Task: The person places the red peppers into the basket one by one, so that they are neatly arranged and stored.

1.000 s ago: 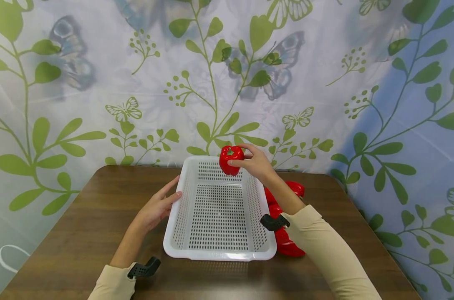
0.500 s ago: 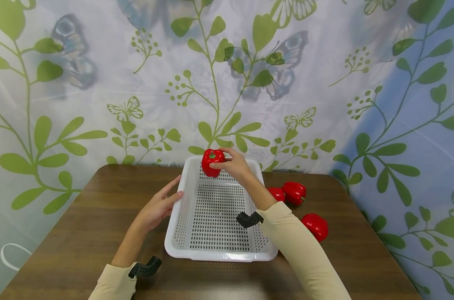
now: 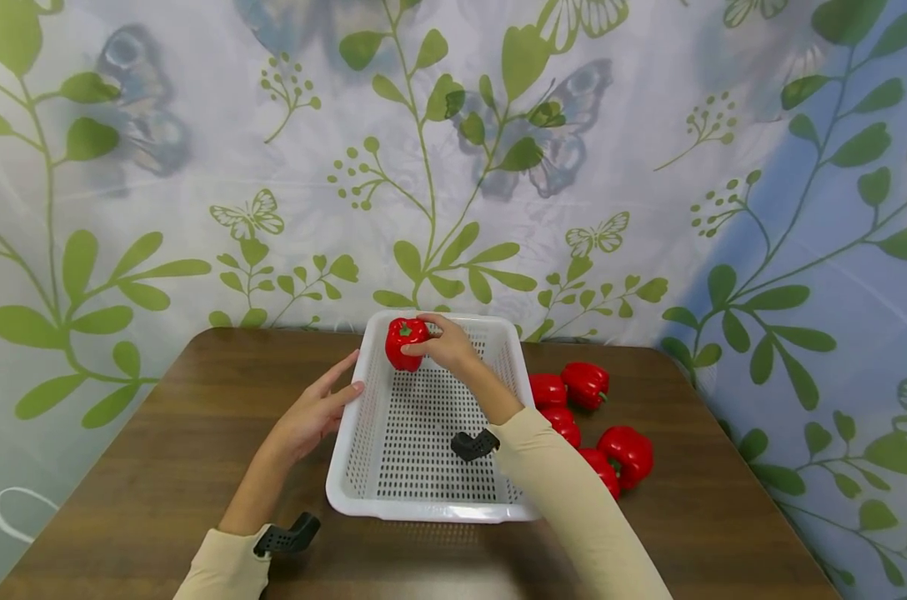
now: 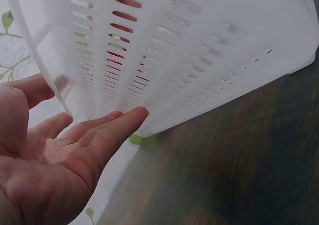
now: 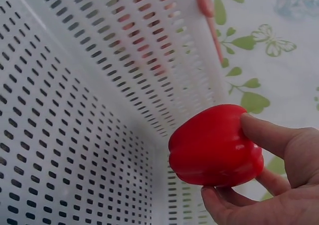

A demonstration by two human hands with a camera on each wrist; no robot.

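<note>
In the head view my right hand point(image 3: 451, 347) holds a red bell pepper point(image 3: 404, 343) with its green stem up, inside the far left corner of a white slotted plastic basket point(image 3: 431, 511). The right wrist view shows thumb and fingers pinching the pepper point(image 5: 212, 148) from one end, near the basket's corner. My left hand point(image 3: 313, 418) holds the basket's left side. Its thumb reaches over the rim, and its fingers point(image 4: 117, 133) lie along the outside of the slotted wall point(image 4: 164, 75).
Right of the basket, several more red bell peppers point(image 3: 586, 384) lie on the brown wooden table point(image 3: 221, 400), some partly behind my right sleeve. A patterned cloth point(image 3: 288, 183) with leaves and butterflies hangs behind the table. Black wrist cameras point(image 3: 287, 536) sit on both wrists.
My right hand has carried the pepper left and lower, from above the basket's far rim to the far left corner. More peppers show at right. The left hand stays at the rim.
</note>
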